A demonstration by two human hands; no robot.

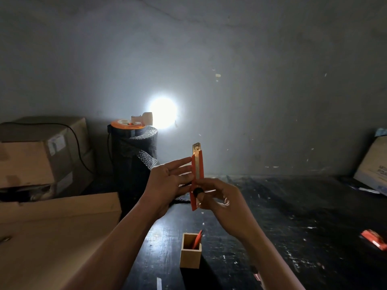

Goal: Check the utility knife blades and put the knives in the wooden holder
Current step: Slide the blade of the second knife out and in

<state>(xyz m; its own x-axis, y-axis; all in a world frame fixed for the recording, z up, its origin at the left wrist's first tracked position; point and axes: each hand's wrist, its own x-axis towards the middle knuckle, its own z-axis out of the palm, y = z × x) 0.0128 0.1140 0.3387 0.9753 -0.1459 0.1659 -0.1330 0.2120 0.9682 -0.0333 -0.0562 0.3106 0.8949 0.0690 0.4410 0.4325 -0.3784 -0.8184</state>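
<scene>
A: Orange utility knife [197, 178] upright, above and behind the wooden holder [190, 256], blade [196, 149] out at top.
B: Grip?
A: Right hand [222, 203] pinches the lower handle, thumb by the black wheel. Left hand [167, 185] has fingers spread, tips pressed against the knife's left side.
B: Holder contents?
A: One orange knife [198, 239] leaning inside, tip poking out.
B: Around it?
A: Holder stands on a black table [282, 216]. Another orange knife [374, 239] far right of holder. Cardboard boxes [41, 155] left of holder; dark bubble-wrap roll [135, 155] behind it, lamp [163, 110] glaring above the roll.
</scene>
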